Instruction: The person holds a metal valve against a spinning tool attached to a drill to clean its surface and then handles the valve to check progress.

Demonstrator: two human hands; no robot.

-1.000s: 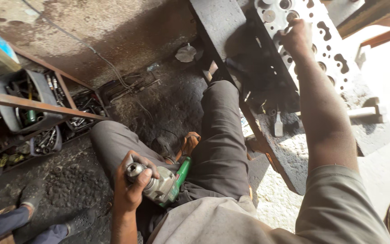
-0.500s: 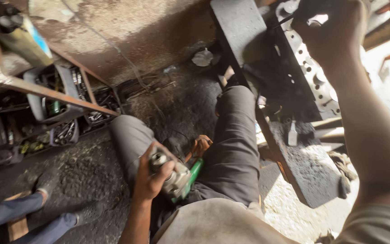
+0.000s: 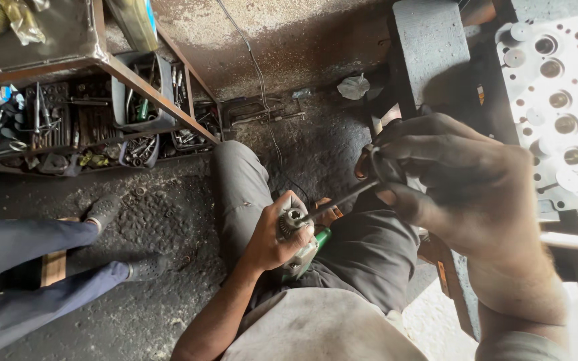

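Nearest the camera, the right hand (image 3: pixel 476 194) fills the right side of the view, its fingers (image 3: pixel 429 150) curled shut around the looped handle end of a slim dark chuck key (image 3: pixel 352 194). The key's shaft slants down and to the left, and its tip meets the metal chuck (image 3: pixel 294 219) of a green power drill (image 3: pixel 306 249).

The left hand (image 3: pixel 272 234) is wrapped closed around the drill just behind the chuck, thumb and fingers pressed against the body, and holds it above the person's lap. The drill lies between the thighs, over grey trousers (image 3: pixel 369 251), with the chuck turned up toward the camera.

Beyond the knees the floor (image 3: pixel 162 220) is dark, oily and gritty. At lower left another person's legs in blue trousers (image 3: pixel 21 267) stretch in from the edge, ending in dark shoes (image 3: pixel 143 269).

To the right, behind the right hand, a pale metal cylinder head (image 3: pixel 563 100) full of round ports and holes lies on the counter (image 3: pixel 429 47), a heavy steel stand.

Farther back on the left, a rusty metal shelf rack (image 3: pixel 148 90) holds trays crowded with sockets, bits and small hand tools. A thin cable (image 3: pixel 262 87) runs down the stained concrete wall (image 3: pixel 289 33) to the floor, near a crumpled scrap (image 3: pixel 354 85).
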